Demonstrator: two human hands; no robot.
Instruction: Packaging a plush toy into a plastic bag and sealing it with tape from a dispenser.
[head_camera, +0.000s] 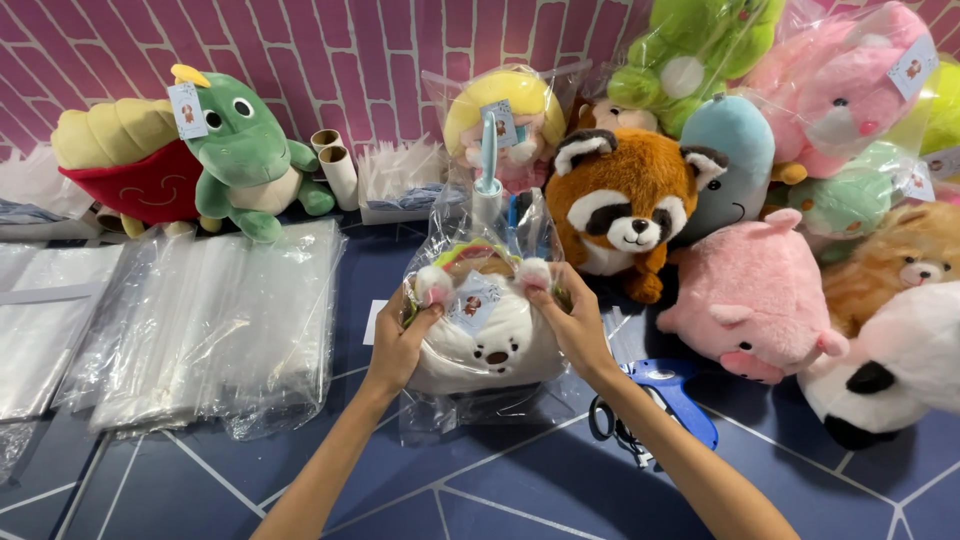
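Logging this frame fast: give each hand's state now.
Left hand: closed on the bagged white plush toy.
Right hand: closed on the same toy.

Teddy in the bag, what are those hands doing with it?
A person's left hand and right hand grip a white plush bear that sits inside a clear plastic bag on a blue table. A paper tag shows at the bear's head. A stack of empty bags lies to the left, beside a green dinosaur plush. To the right are a raccoon plush, a pink pig plush, scissors and a blue tagging gun.
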